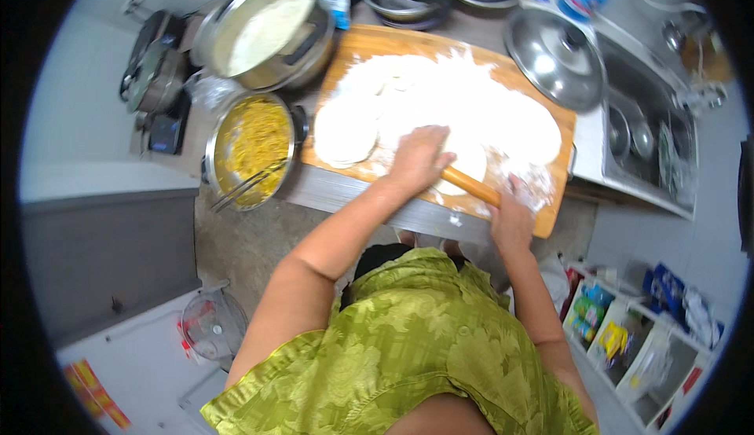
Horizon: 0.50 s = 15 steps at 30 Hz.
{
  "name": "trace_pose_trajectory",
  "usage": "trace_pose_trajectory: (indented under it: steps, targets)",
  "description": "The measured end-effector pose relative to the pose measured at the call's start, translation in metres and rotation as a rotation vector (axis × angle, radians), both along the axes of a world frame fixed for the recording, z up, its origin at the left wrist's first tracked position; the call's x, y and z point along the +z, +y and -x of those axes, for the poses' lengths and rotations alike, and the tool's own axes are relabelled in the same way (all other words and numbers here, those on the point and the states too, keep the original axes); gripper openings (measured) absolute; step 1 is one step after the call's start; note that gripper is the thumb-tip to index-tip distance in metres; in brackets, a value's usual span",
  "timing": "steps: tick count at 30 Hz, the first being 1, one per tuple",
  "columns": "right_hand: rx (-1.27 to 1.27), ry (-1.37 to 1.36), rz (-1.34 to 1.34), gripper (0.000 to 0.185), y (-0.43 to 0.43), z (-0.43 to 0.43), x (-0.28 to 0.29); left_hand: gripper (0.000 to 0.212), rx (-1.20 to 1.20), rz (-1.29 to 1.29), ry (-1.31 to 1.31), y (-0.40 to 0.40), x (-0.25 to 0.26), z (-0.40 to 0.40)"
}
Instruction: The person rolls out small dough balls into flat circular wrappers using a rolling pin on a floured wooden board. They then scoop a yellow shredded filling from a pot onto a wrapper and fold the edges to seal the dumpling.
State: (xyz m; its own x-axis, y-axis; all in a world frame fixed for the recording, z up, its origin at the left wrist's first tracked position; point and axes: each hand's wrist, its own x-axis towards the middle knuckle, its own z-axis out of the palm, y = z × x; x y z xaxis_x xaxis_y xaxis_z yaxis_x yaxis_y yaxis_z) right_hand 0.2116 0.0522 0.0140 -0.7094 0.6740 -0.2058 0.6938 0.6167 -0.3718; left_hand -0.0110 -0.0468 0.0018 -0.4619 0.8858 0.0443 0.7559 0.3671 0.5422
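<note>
A wooden rolling pin (471,186) slants across a flat round of dough (468,161) on a floured wooden board (551,211). My left hand (419,158) lies over the pin's upper left end, its fingers reaching forward over the dough and hiding that end. The pin's lower right end is in my right hand (513,223), close to the board's front edge. Left of my left hand sits a stack of pale dough rounds (346,131). Another pale round (527,131) lies on the right; glare washes out the detail between them.
Left of the board stand a pot of yellow shredded filling (259,140) with chopsticks (250,184) across its rim, and a large steel pot (206,40) holding a pale mass. A steel lid (554,61) rests at the back right corner, beside a sink (636,75). Shelves (642,340) stand lower right.
</note>
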Motion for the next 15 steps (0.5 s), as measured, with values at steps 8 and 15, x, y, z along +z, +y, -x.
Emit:
trace_pose_trajectory:
  steps: [8, 15]
  targets:
    - [0.082, 0.221, 0.026, 0.03, 0.033, -0.052, 0.027, 0.042, 0.226, 0.204, -0.203, 0.015, 0.004, 0.011]
    - [-0.065, 0.467, 0.427, 0.03, 0.058, -0.086, -0.01, 0.038, 0.23, 0.288, -0.252, 0.005, 0.001, 0.005]
